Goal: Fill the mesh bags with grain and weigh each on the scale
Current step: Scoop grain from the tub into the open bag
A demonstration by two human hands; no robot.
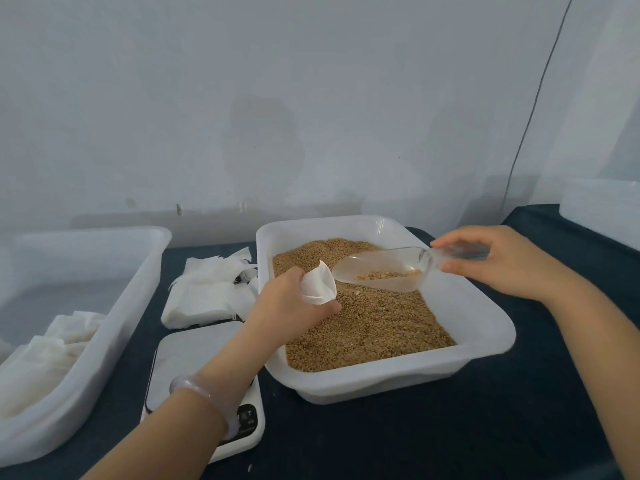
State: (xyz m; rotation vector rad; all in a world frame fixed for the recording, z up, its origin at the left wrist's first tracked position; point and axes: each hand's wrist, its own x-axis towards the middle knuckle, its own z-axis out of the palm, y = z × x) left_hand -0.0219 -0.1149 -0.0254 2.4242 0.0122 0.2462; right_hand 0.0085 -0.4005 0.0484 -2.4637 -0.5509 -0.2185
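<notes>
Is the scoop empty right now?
No, a little grain lies in the clear scoop, which the right hand holds over the tray.

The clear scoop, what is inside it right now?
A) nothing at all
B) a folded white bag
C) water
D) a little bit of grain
D: a small heap of brown grain lies in the clear scoop, which the right hand holds by its handle over the tray, with its tip at the mesh bag held by the left hand.
</notes>
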